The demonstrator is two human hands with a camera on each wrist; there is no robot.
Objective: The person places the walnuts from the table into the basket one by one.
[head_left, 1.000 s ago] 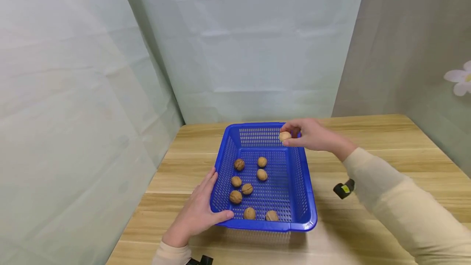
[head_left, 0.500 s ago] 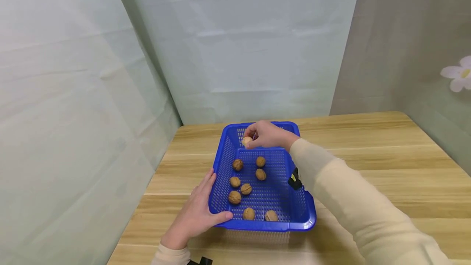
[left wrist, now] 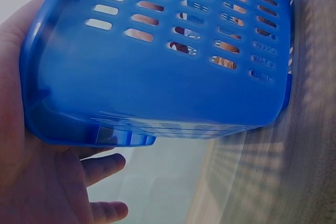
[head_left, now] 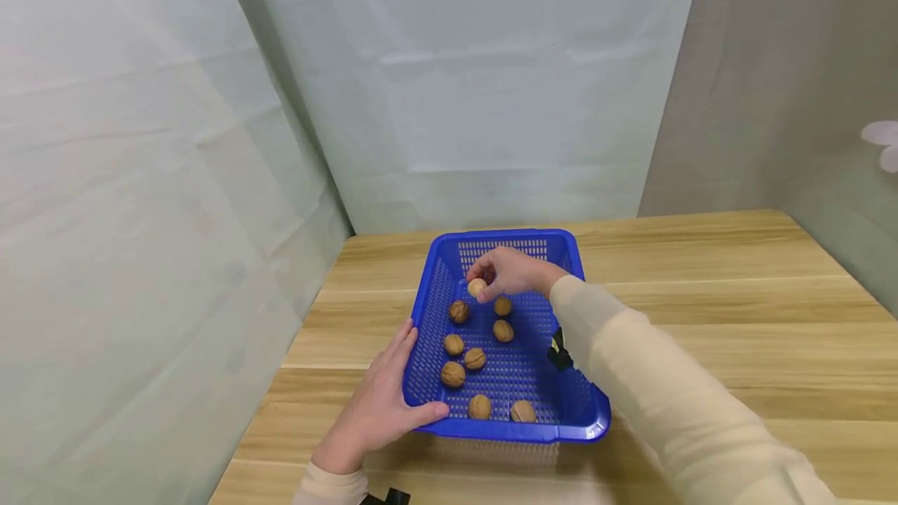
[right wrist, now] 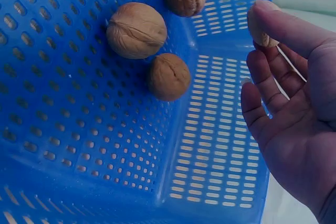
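Observation:
My right hand (head_left: 515, 270) pinches a pale walnut (head_left: 477, 287) between thumb and fingertips, above the far part of a blue plastic basket (head_left: 515, 432). In the right wrist view, this walnut (right wrist: 261, 27) sits at the fingertips while the other fingers spread loosely. My left hand (head_left: 379, 400) rests on the basket's near left corner, thumb over the front rim, fingers along the left side. Seen from the left wrist, its fingers (left wrist: 102, 169) stretch straight outside the basket. Several walnuts lie on the basket floor, among them a darker walnut (head_left: 459, 312) and a walnut (head_left: 522, 411) by the near wall.
The basket stands on a wooden table (head_left: 722, 318). Pale cloth (head_left: 526, 84) hangs behind the table and to its left, with a grey panel (head_left: 772, 92) at right. My right sleeve (head_left: 652, 365) covers part of the basket's right side.
My right hand has carried the walnut left from above the basket's right rim, then lowered it slightly toward the walnuts inside. My left hand stays at the corner.

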